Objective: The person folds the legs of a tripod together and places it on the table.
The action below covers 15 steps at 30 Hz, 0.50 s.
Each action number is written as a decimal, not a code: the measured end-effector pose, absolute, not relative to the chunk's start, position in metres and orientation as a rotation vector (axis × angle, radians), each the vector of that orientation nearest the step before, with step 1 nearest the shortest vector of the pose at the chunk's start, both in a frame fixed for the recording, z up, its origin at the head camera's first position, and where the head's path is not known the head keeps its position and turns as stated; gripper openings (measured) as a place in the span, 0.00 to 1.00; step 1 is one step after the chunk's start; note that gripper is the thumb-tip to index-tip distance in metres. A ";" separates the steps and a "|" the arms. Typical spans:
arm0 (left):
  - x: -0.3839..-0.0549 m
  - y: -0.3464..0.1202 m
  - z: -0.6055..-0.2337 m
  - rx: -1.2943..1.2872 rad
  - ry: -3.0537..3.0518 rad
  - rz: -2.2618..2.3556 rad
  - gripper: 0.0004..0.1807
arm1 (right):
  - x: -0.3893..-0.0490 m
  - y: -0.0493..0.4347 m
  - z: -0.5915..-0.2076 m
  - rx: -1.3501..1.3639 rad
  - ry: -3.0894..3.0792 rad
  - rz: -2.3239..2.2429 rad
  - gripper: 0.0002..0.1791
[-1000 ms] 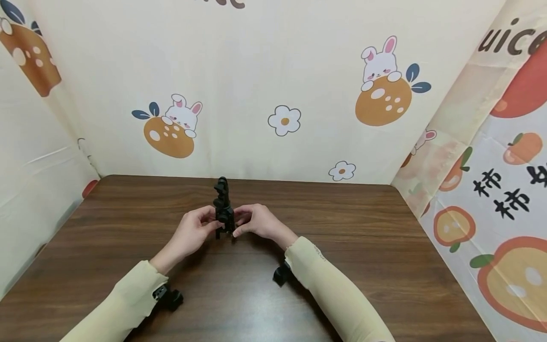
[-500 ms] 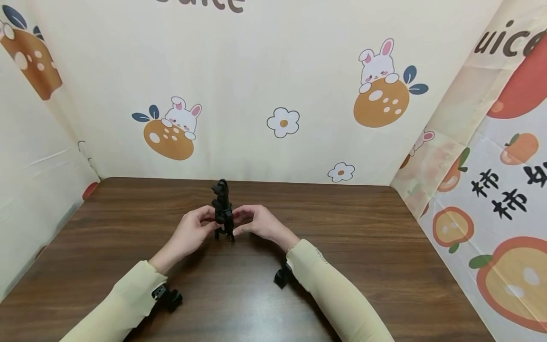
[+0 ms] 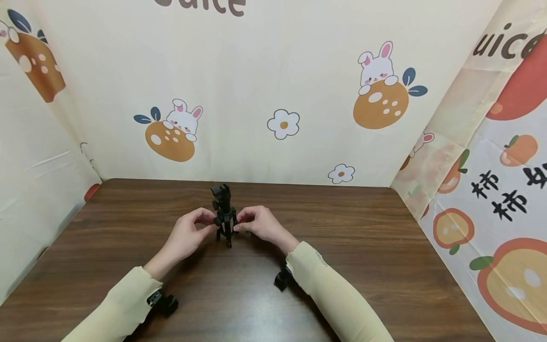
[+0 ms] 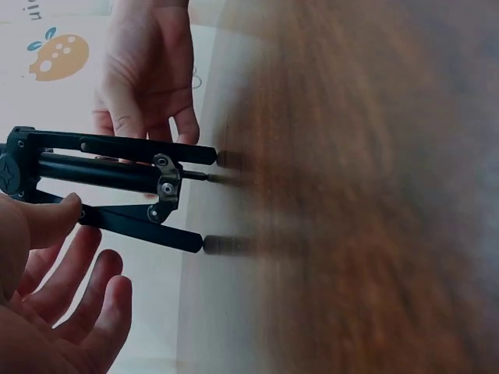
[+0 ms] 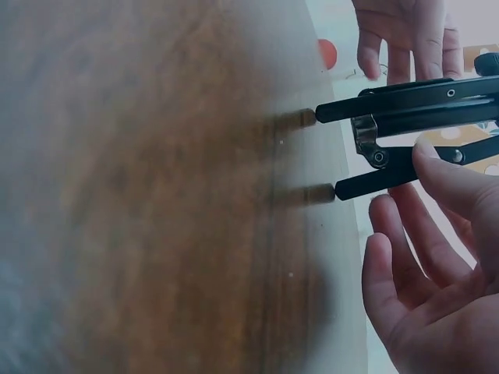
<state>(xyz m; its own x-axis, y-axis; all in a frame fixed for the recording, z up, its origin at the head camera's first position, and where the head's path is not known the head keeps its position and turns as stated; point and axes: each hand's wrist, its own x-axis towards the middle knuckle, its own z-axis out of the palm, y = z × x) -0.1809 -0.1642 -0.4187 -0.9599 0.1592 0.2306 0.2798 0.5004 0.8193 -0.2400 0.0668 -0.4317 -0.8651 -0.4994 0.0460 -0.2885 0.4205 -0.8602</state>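
Note:
A small black tripod (image 3: 225, 209) stands upright on the wooden table between the two hands, its legs slightly spread. My left hand (image 3: 188, 237) pinches one leg from the left; in the left wrist view the thumb (image 4: 69, 210) lies on that leg (image 4: 148, 232) and the other fingers are loosely bent below. From the other side, my right hand (image 3: 263, 224) pinches another leg (image 5: 382, 181), thumb (image 5: 440, 167) against it near a metal hinge. Both index fingertips are partly hidden behind the legs. Leg tips touch the tabletop, with faint reflections beneath.
The brown wooden table (image 3: 342, 256) runs back to a cream printed cloth (image 3: 239, 95). Patterned cloths also hang along the left (image 3: 38, 156) and right (image 3: 504, 190) sides. A small black camera sits at each wrist, below the yellow sleeves (image 3: 333, 289).
The tripod has turned about its upright axis and come slightly nearer, and its legs now show farther apart. My left hand has drawn back slightly; the right has hardly moved.

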 end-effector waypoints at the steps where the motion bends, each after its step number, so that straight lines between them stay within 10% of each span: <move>1: -0.180 -0.165 -0.419 -0.381 -2.617 -1.453 0.06 | -0.239 0.067 -0.432 -0.696 2.461 -1.424 0.06; 15: -0.174 -0.160 -0.422 -0.418 -2.642 -1.553 0.15 | -0.227 0.062 -0.431 -0.730 2.521 -1.425 0.07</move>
<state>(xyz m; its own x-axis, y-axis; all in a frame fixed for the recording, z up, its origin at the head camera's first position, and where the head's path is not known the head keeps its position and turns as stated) -0.1743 -0.1602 -0.4220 -0.9623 0.2065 0.1771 0.2552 0.4597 0.8506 -0.2275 0.0619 -0.4306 -0.8693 -0.4837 0.1014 -0.3363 0.4287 -0.8385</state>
